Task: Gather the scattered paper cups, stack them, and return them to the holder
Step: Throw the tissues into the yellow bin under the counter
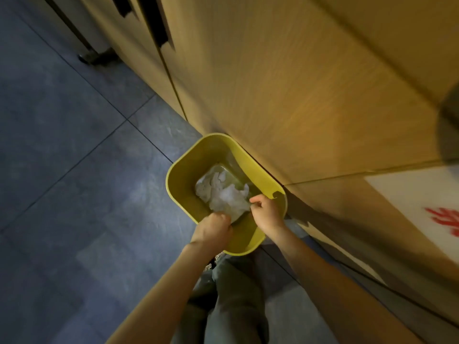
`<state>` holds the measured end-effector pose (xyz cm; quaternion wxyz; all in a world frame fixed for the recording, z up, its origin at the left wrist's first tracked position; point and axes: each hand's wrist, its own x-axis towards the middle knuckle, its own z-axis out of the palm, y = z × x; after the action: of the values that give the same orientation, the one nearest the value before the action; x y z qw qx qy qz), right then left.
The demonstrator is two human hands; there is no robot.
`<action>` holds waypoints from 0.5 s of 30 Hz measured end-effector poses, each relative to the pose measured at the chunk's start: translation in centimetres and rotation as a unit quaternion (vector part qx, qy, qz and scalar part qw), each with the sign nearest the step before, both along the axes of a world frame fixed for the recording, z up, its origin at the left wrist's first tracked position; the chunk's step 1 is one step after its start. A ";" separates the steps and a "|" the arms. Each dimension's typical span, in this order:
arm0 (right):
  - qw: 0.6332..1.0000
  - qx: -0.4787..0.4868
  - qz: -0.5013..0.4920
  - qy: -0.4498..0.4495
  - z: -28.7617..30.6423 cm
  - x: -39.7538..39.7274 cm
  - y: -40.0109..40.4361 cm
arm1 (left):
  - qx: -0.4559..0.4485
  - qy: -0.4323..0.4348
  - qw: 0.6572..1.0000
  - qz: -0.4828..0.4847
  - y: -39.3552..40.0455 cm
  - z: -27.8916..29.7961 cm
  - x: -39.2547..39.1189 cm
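Note:
No paper cups and no cup holder are in view. A yellow bin (185,175) stands on the floor against a wooden cabinet, with crumpled white paper (223,194) at its bottom inside a clear plastic liner (229,173). My left hand (213,228) is closed in a fist over the bin's near wall. Just inside the near right corner, my right hand (267,212) has its fingers pinched together. A thin see-through edge of the liner runs between the two hands, and both appear to grip it.
The wooden cabinet front (285,95) rises directly behind and to the right of the bin. Grey floor tiles (74,170) spread out to the left. My legs in dark trousers (228,294) are below the bin. A white panel with red marks (427,207) is at the right.

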<state>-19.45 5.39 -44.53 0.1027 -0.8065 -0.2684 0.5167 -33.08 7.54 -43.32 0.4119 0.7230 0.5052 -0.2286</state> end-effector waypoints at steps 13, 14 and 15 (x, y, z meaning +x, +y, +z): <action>0.919 0.257 0.149 -0.258 29.3 2.7 -1.6 | 0.175 -0.110 0.978 0.023 3.4 27.8 2.9; 0.913 0.266 0.150 -0.270 31.3 3.2 -1.9 | 0.193 -0.115 0.974 0.005 3.4 30.1 3.6; 0.910 0.272 0.137 -0.281 33.4 4.1 -2.4 | 0.210 -0.127 0.969 -0.017 3.3 32.3 4.5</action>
<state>-15.40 2.98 -11.10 0.1665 -0.8146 -0.5240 0.1846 -28.55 10.81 -10.99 0.3080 0.8249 0.4730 -0.0303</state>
